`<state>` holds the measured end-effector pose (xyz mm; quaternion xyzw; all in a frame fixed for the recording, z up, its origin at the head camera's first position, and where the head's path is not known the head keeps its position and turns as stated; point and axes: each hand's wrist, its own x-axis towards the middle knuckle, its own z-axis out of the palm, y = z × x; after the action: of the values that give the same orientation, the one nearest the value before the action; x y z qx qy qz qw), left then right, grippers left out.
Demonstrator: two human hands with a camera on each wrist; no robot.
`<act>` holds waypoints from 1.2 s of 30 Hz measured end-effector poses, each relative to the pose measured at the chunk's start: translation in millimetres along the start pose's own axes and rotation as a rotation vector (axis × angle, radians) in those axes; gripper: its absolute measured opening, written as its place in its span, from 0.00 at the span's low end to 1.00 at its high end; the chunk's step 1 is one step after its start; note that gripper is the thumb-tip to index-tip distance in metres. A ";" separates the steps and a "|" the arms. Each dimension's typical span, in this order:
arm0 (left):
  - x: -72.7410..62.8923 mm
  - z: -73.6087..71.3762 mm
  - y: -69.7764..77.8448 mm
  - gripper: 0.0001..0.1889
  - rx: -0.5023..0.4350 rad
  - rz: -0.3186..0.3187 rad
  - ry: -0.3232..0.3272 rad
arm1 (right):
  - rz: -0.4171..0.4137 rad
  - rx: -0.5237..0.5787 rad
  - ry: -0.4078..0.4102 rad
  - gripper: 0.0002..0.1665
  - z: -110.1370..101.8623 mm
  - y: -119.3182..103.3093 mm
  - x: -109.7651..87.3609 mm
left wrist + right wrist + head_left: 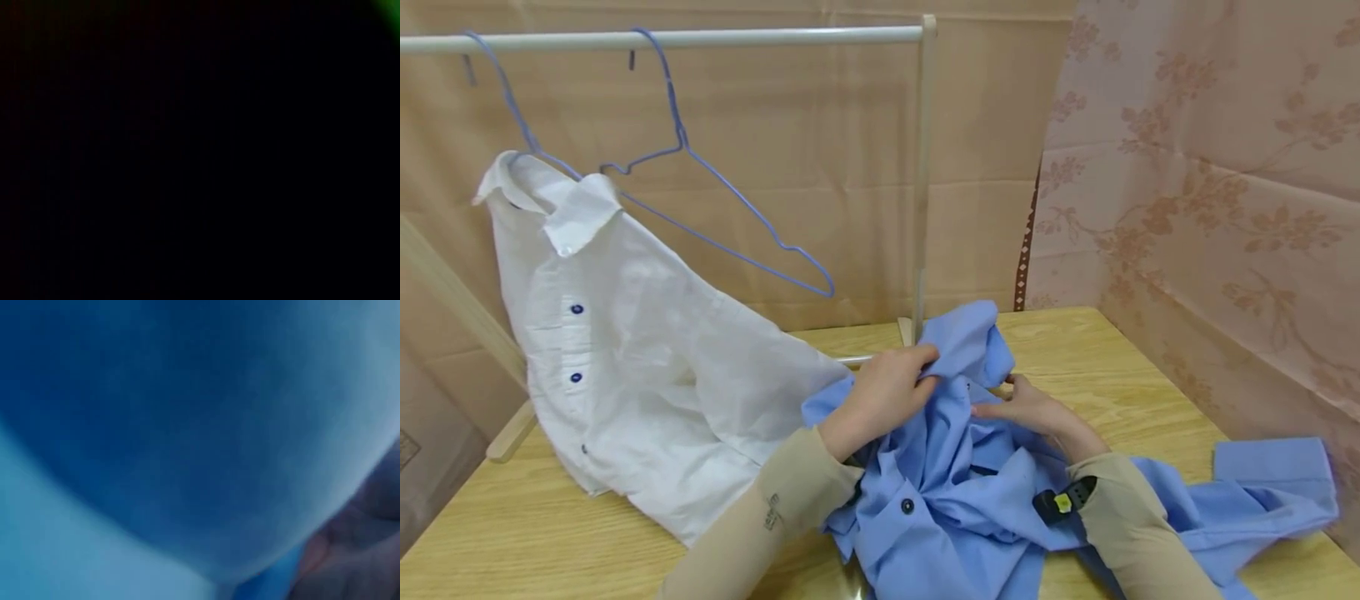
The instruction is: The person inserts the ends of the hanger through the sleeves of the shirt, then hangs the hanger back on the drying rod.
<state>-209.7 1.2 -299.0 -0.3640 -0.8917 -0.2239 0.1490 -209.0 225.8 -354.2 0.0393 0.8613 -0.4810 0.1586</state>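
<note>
Blue shirt: bunched on the table, from its middle toward the near side, with one sleeve running to the right edge, where the cuff lies.
Tan cloth: covers the back, behind the table's far edge.
Floral cloth: hangs along the table's right edge and meets the tan one near the far right corner.
Table: wood-grained, its left part largely covered by white fabric.
Rack: a pale rail on an upright near the far edge; garments hide most of its lower bar.
White shirt: hangs on the left side, slanting down to the table, and crowds up against the blue one beside the left hand.
Hangers: two of blue wire; the left one carries the white shirt, the right one hooks on the rail beside it.
Left hand: fingers curled, gripping the blue shirt by its collar area.
Right hand: thumb and fingers pinch the front edge just below the collar.
Wrist views: left nearly black, right filled by blurred blue cloth.
Black wrist device: at the right cuff, over the blue fabric.
Dark button: on the blue front.
</note>
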 end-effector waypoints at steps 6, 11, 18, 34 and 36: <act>-6.5 -8.5 1.8 0.02 -0.020 0.022 0.086 | -0.209 0.165 0.056 0.63 -2.5 -5.7 -0.7; -11.0 -13.4 2.8 0.07 -0.031 0.064 0.119 | -0.398 0.210 0.149 0.54 -5.3 -14.1 -8.0; -17.3 -17.4 1.2 0.11 -0.072 0.063 0.119 | -0.637 0.276 0.202 0.38 -7.0 -24.1 -19.2; -37.2 -27.3 6.8 0.10 -0.109 0.048 0.060 | -0.798 0.158 0.265 0.35 10.4 -60.3 -47.7; -40.0 -30.0 10.4 0.10 -0.141 0.059 0.073 | -0.738 0.053 0.246 0.39 12.2 -61.2 -50.7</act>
<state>-171.5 -30.7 -287.5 -0.3913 -0.8567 -0.2946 0.1618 -171.6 187.1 -294.4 -0.2117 0.8174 -0.5196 -0.1309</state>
